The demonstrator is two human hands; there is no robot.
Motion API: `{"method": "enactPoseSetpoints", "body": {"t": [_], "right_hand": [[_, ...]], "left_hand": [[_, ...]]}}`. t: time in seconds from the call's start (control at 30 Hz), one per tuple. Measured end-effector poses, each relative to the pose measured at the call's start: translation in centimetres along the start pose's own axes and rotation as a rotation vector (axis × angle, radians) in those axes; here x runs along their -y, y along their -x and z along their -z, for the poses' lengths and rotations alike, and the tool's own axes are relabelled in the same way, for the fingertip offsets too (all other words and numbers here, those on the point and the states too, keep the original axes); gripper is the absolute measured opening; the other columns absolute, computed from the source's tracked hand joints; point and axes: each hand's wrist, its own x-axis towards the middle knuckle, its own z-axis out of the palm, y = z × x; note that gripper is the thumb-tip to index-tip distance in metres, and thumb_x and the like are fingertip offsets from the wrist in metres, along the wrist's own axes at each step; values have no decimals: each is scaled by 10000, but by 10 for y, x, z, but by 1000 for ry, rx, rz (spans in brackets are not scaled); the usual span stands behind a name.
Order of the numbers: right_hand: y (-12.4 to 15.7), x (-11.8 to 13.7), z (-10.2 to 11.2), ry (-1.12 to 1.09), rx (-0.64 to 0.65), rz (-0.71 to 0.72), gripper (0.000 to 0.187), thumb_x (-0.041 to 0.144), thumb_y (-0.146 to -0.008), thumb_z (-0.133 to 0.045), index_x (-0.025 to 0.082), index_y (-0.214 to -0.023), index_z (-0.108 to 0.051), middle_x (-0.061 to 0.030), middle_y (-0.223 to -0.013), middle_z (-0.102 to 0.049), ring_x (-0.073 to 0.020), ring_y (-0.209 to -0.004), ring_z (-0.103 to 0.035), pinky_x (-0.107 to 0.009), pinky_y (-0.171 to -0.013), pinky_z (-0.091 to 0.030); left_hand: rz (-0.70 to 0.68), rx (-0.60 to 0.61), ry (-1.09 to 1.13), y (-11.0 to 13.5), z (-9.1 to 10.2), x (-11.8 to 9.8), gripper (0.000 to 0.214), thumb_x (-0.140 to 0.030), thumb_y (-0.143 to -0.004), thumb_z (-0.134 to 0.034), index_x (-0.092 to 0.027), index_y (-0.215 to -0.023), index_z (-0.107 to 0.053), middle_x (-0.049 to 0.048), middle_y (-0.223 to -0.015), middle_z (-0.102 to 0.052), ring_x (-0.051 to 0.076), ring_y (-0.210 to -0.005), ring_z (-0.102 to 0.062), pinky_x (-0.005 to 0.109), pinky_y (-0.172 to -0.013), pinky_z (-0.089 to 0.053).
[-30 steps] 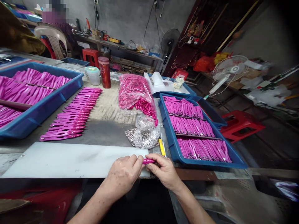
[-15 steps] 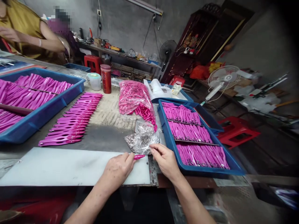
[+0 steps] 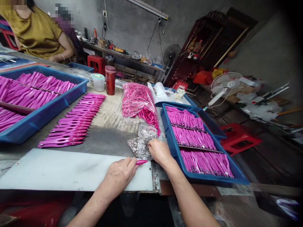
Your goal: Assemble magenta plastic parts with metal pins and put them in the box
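Note:
My left hand [image 3: 121, 171] is closed on a glossy magenta plastic piece [image 3: 142, 162] above the white board [image 3: 71, 168]. Only its pointed tip sticks out of the fingers; the rest is hidden. My right hand [image 3: 159, 151] reaches into a clear bag of small silver metal parts [image 3: 139, 147], its fingers bent together. What those fingers pinch, if anything, cannot be seen. Behind the metal parts lies an open clear bag of pink pointed pieces [image 3: 138, 101], some spilling toward me. A row of magenta plastic handles with dark pink tips [image 3: 73, 121] lies left of it.
Blue trays stand on both sides, the left tray [image 3: 79, 91] and the right tray [image 3: 170, 148], each filled with magenta pieces in divided rows. A red tumbler [image 3: 110, 82] and a lidded tub [image 3: 98, 84] stand behind. A co-worker [image 3: 40, 34] sits at far left.
My right hand has moved forward and slightly left, from the near edge of the metal parts bag into it. My left hand still holds the magenta piece. The co-worker's arm has lowered.

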Motion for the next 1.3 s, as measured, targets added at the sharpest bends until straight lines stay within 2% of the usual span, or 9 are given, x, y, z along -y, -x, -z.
{"method": "enactPoseSetpoints", "body": {"t": [0.2,0.5,0.77,0.97,1.3], "right_hand": [[-5,6,2,76,82,20,259,142,-813,-386,149,-798,-645,-117,-830,-643,-228,-758,-616,-309,-637,-439],[-11,9,1,97,149,39,256,126,-785,-381,127,-867,-623,-139,-899,-635,-236,-831,-603,-326,-702,-418],[-2,2,0,38,67,46,262,171,-850,-322,142,-860,-582,-99,-868,-616,-211,-774,-595,-288,-643,-382],[0,-4,-3,-66,3,56,227,170,-844,-365,171,-836,-592,-52,-864,-610,-167,-809,-571,-247,-676,-366],[1,-10,-13,-245,-108,91,187,146,-822,-426,172,-806,-610,-32,-819,-612,-140,-793,-561,-215,-705,-375]], "left_hand": [[-12,16,36,0,0,0,141,-176,-846,-369,-175,-783,-495,-16,-593,-494,134,-498,-510,244,-459,-371],[6,7,35,1,-3,0,131,-189,-843,-389,-186,-777,-503,-21,-586,-487,130,-475,-488,251,-443,-321],[33,23,30,1,-1,-2,133,-190,-836,-409,-198,-729,-487,-25,-582,-489,133,-474,-490,260,-444,-303],[33,24,35,1,-1,-2,130,-199,-837,-416,-198,-727,-486,-26,-580,-490,132,-475,-491,256,-442,-298],[48,22,34,1,-1,-3,144,-209,-842,-411,-202,-719,-486,-27,-573,-486,136,-469,-492,262,-439,-301]]}}
